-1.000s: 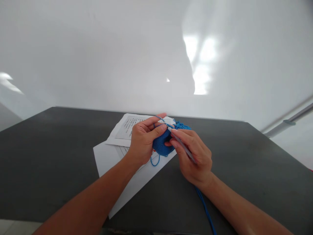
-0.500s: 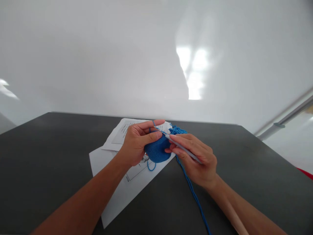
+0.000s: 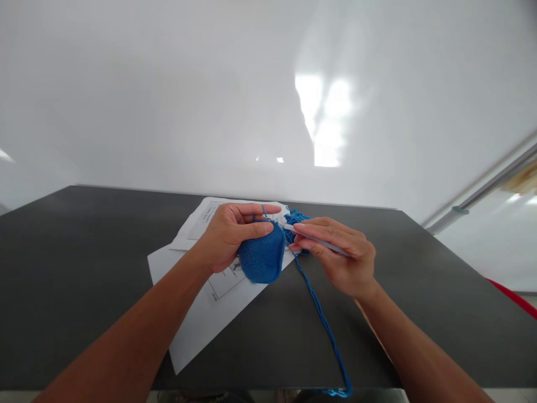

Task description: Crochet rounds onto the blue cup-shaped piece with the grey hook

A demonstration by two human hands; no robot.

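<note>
My left hand (image 3: 232, 232) pinches the upper edge of a blue round crochet piece (image 3: 262, 254) between thumb and fingers. A strand of blue yarn (image 3: 264, 210) loops over its outstretched index finger. In my right hand (image 3: 342, 252) is a crochet hook (image 3: 321, 241) with a grey handle, held like a pen. The hook's tip points left to the top edge of the crochet piece; the exact stitch there is too small to make out.
Printed sheets of paper (image 3: 197, 336) lie under my hands on the dark table (image 3: 100, 268). A tangle of blue yarn (image 3: 298, 217) sits behind the work, and a strand (image 3: 321, 313) runs to the table's front edge. A white wall (image 3: 188, 112) stands behind.
The crochet piece has turned and shows more of its face. My right hand has drawn a little away from it, the hook flatter. The view has shifted slightly, showing the table's front edge.
</note>
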